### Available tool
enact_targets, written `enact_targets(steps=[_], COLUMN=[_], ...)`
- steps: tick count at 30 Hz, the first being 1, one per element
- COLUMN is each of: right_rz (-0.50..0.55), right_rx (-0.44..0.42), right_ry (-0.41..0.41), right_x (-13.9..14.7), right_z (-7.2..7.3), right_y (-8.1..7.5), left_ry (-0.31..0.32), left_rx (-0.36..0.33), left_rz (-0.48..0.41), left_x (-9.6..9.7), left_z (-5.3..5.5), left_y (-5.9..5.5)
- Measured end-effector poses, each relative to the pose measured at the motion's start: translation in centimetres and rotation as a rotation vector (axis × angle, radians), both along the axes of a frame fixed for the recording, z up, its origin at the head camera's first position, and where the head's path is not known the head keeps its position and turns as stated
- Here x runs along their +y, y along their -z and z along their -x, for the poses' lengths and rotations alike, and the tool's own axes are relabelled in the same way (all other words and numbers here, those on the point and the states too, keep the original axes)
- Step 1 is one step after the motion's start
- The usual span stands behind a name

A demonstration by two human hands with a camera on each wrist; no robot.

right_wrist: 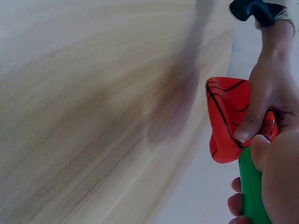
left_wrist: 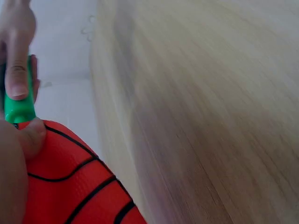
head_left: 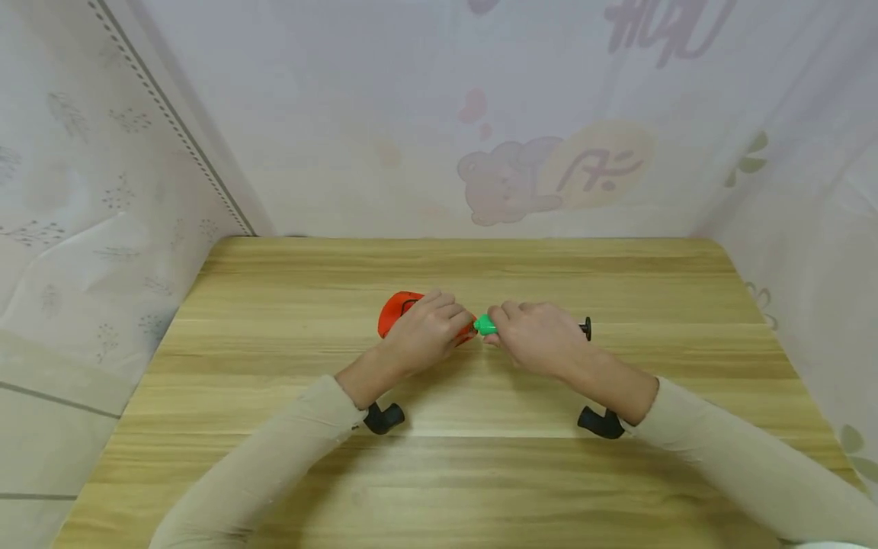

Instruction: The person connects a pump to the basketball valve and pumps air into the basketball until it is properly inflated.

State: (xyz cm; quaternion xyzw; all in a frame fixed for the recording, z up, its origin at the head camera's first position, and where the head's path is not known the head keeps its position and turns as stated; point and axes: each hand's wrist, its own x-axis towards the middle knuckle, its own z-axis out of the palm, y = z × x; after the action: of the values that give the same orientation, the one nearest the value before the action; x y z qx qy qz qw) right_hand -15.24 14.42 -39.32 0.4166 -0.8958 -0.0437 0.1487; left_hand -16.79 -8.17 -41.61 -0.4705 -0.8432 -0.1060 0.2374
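A red deflated toy basketball (head_left: 394, 311) with black lines is in my left hand (head_left: 427, 329). Folds and a dent show in the ball's skin (right_wrist: 223, 114) from the right wrist view, with the left thumb pressing on it. My right hand (head_left: 538, 335) grips the green barrel of a small hand pump (head_left: 486, 325). The pump's black handle end (head_left: 588, 329) sticks out on the far side of that hand. The pump's tip meets the ball by the left fingertips; fingers hide the exact joint. Both hands are held above the table, close together.
Below the hands lies a wood-grain table (head_left: 480, 488). A pale printed curtain (head_left: 343, 114) hangs along its back, with more patterned cloth at both sides. Black camera mounts (head_left: 384, 418) stick out at the wrists.
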Motion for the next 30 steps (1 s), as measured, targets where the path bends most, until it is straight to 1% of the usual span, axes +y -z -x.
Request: enact_targets(steps=[4, 6, 10, 13, 15, 18, 21, 24, 26, 28, 30], right_rz=[-0.01, -0.009, 0.012, 0.036, 0.058, 0.084, 0.129, 0.178, 0.222, 0.263, 0.311], right_rx=[0.028, 0.019, -0.078, -0.179, -0.242, -0.316, -0.358, -0.386, -0.399, -0.412, -0.42], right_ry=[-0.008, -0.011, 0.033, 0.099, 0.136, 0.186, 0.22, 0.219, 0.2, 0.167, 0.116], right_x=[-0.2, -0.2, 0.0, 0.3, 0.6, 1.6, 2.8, 4.0, 4.5, 4.8, 4.9], right_z=[0.2, 0.3, 0.6, 0.9, 1.1, 1.4, 1.6, 1.7, 1.7, 1.7, 1.6], right_y=[0.0, 0.0, -0.3, -0.7, -1.0, -1.4, -1.6, -1.5, -1.4, -1.2, -0.8], left_ry=[-0.006, -0.011, -0.027, -0.041, -0.051, -0.072, -0.085, -0.094, -0.105, -0.118, -0.126], left_rx=[-0.006, -0.017, -0.033, -0.016, 0.004, 0.039, 0.068, 0.081, 0.086, 0.087, 0.075], left_rz=[-0.015, 0.006, 0.081, 0.126, 0.138, 0.148, 0.159, 0.178, 0.205, 0.241, 0.272], left_x=[0.1, 0.0, -0.1, -0.1, -0.3, -0.9, -1.8, -2.9, -3.5, -4.2, -4.8], left_z=[0.1, 0.2, 0.6, 1.1, 1.5, 2.0, 2.4, 2.8, 3.3, 3.8, 4.4], left_y=[0.0, -0.2, -1.1, -1.8, -2.2, -2.4, -2.4, -2.6, -2.9, -3.3, -3.5])
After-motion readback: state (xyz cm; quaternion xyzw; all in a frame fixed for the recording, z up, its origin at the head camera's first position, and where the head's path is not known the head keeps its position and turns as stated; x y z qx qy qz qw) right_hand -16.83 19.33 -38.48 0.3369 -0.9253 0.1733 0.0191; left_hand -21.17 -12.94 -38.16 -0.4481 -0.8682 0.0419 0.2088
